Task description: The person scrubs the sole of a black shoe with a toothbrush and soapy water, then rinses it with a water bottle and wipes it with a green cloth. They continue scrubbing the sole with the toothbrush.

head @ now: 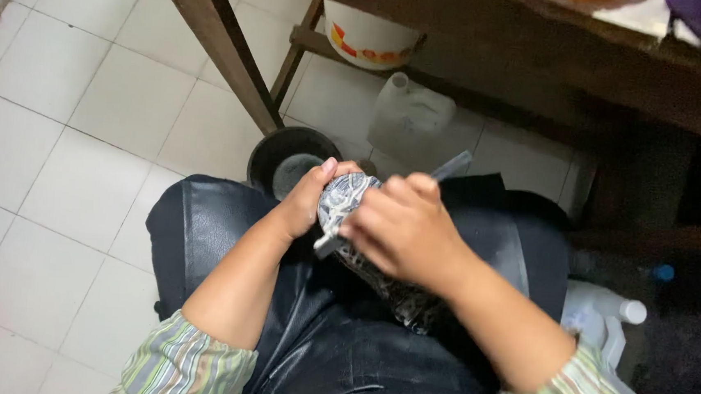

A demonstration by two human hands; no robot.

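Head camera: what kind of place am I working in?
Probably a small workshop or utility corner: white tiled floor, a rough wooden bench overhead, with a black bucket and translucent plastic jug beneath it.

My apron (331,360) is glossy black, leather-like. The shoe (346,205) looks patterned, slightly shiny. The table leg (217,44) is matt wood; floor tiles (81,162) smooth, pale.

Looks like a small home workshop or utility corner. White tiled floor (84,121), rough wooden table (478,25) overhead, with a black bucket (291,164), a white plastic jug (412,115) and a white tub (366,38) stored beneath. Black protective apron (356,354) across the lap.
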